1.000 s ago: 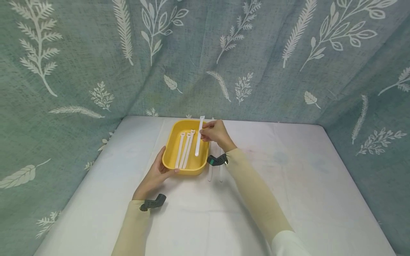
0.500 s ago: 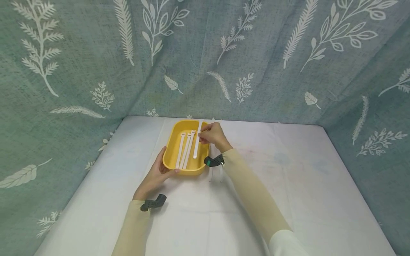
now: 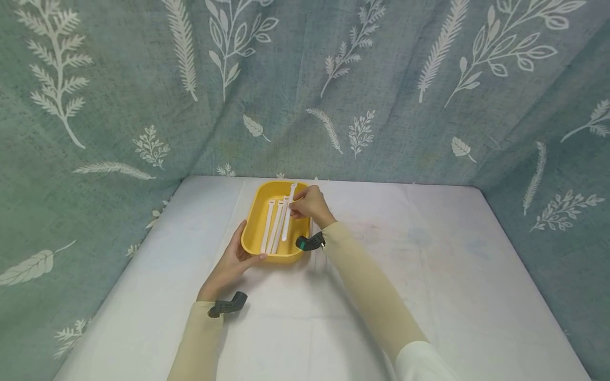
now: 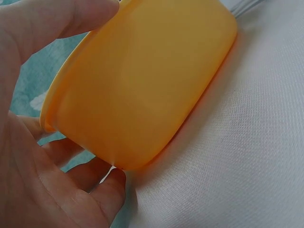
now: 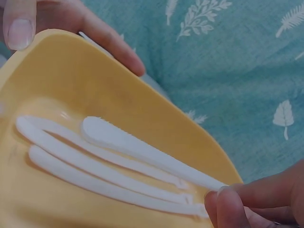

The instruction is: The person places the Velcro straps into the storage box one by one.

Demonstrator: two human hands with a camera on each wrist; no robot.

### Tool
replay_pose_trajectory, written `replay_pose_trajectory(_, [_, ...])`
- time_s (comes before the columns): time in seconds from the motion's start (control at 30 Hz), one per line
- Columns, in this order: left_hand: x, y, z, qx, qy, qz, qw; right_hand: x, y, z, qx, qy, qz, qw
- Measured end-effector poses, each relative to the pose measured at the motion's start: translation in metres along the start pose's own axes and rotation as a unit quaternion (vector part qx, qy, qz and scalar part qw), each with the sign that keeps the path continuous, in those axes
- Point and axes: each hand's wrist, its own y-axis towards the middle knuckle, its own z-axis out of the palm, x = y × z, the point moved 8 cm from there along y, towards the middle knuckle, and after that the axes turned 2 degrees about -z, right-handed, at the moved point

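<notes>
My left hand [image 3: 232, 262] grips the left near corner of a yellow plastic tray [image 3: 286, 259], its thumb at the near rim and fingers along the outer side [image 4: 90, 171]. Inside lie 3 white hook-and-loop cable ties [image 5: 118, 183], side by side, slotted heads toward the far end. Between thumb and fingertips, my right hand [image 3: 311, 205] pinches another white cable tie [image 5: 152, 154] near its head. That tie slants over the tray floor just right of the others, its rounded tail toward me, and overlaps the rightmost one in the head view.
More thin white strips [image 4: 246, 6] lie on the white cloth to the tray's right, mostly hidden by the right forearm in the head view. A green leaf-patterned curtain [image 3: 286, 106] hangs behind the white-covered table [image 3: 457, 264].
The right hand has carried its cable tie left and lower, from the tray's right side to close beside the other ties. The left hand and tray have stayed in place.
</notes>
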Motion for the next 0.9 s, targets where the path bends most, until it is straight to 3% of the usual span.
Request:
replay_pose_trajectory(0.27, [0.000, -0.001, 0.001, 0.000, 0.001, 0.000, 1.0000, -0.004, 0.003, 0.009, -0.023, -0.033, 0.012, 0.9991])
replay_pose_trajectory(0.4, [0.000, 0.000, 0.000, 0.001, 0.001, 0.002, 1.0000, -0.002, 0.005, 0.013, -0.025, -0.084, 0.010, 0.9961])
replay_pose_trajectory(0.63, [0.000, 0.000, 0.000, -0.003, 0.007, 0.004, 1.0000, 0.001, 0.010, 0.017, -0.025, -0.213, 0.002, 0.9768])
replay_pose_trajectory(0.9, [0.000, -0.002, 0.000, -0.005, 0.010, 0.003, 0.9999, 0.001, 0.016, 0.022, -0.012, -0.261, 0.005, 0.9652])
